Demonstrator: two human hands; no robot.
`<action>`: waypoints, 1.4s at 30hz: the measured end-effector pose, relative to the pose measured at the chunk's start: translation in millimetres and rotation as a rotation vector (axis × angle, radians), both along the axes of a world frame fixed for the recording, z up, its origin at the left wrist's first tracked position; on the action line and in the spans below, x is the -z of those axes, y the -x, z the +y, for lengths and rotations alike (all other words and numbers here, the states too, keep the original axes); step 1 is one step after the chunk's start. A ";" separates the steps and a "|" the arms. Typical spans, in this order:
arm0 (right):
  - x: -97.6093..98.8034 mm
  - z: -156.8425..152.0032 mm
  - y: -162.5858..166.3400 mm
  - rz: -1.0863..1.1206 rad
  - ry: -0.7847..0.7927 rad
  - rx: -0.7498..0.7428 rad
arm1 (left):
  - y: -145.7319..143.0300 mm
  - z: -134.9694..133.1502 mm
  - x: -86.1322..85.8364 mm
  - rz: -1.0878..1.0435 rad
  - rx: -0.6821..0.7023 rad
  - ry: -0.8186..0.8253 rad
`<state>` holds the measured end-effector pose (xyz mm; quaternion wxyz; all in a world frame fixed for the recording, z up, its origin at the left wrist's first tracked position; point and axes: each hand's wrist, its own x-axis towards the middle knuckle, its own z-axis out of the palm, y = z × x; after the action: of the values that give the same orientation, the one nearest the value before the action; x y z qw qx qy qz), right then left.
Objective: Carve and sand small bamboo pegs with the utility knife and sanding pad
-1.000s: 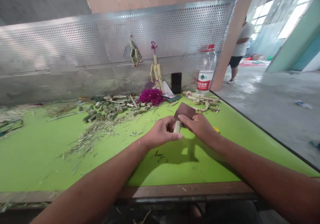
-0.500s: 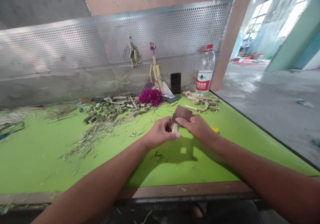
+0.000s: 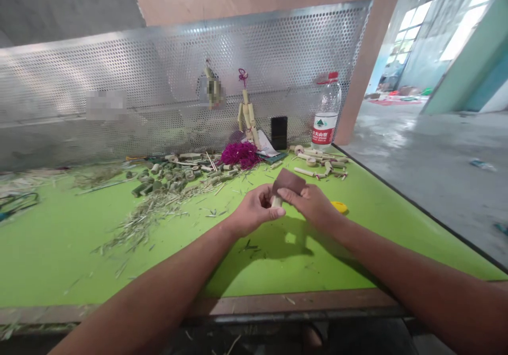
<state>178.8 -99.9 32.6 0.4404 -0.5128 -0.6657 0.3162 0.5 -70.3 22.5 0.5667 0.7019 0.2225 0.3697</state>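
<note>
Well, left hand (image 3: pixel 256 210): curled, fingers and thumb gripping a short pale bamboo piece (image 3: pixel 277 202), part of which shows above the thumb.
Right hand (image 3: pixel 315 204): pinching a brown sheet (image 3: pixel 291 181), thumb on top, its fingers mostly hidden.
Bamboo piece: between the 2 hands, above the green table (image 3: pixel 71 238), its far end covered by the brown sheet.
Yellow object (image 3: pixel 339 207): on the table just beside the right wrist, partly hidden.
Pale pegs (image 3: pixel 305 172): scattered beyond the right hand.
Purple strands (image 3: pixel 240 155): heaped at the foot of 1 jointed bamboo figure (image 3: pixel 246 112).
Dark slab (image 3: pixel 279 133): upright against the perforated panel (image 3: pixel 159 74).
Bottle (image 3: pixel 324 127): red-capped, near the table's far right corner.
Shavings (image 3: pixel 138 217): strewn left of the hands, near many cut green pieces (image 3: pixel 169 175).
</note>
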 end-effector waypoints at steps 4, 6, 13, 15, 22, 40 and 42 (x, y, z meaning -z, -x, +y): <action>-1.5 -1.8 0.8 0.030 0.034 -0.037 | -0.3 -0.5 0.5 -0.006 0.020 0.005; -2.2 -2.1 0.6 0.039 0.053 -0.101 | -0.5 -0.6 0.9 -0.004 0.020 0.006; -3.6 -0.8 0.1 0.084 0.054 -0.143 | -1.2 -0.5 1.0 -0.038 0.014 -0.010; -3.1 -0.9 0.3 0.067 0.055 -0.106 | -0.9 -0.6 0.9 -0.027 0.002 -0.009; -1.9 -2.7 2.0 0.068 0.087 -0.134 | 0.5 -1.9 -0.2 -0.016 -0.004 0.005; -3.1 -2.7 1.8 0.132 0.034 -0.115 | -1.7 -1.3 3.5 -0.071 0.025 0.000; -3.7 -3.0 1.5 0.136 0.020 -0.053 | -3.1 -2.5 3.4 -0.094 0.026 0.012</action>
<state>177.3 -102.9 36.3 0.4711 -0.4764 -0.6444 0.3686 3.5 -72.8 19.2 0.5854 0.6833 0.1884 0.3936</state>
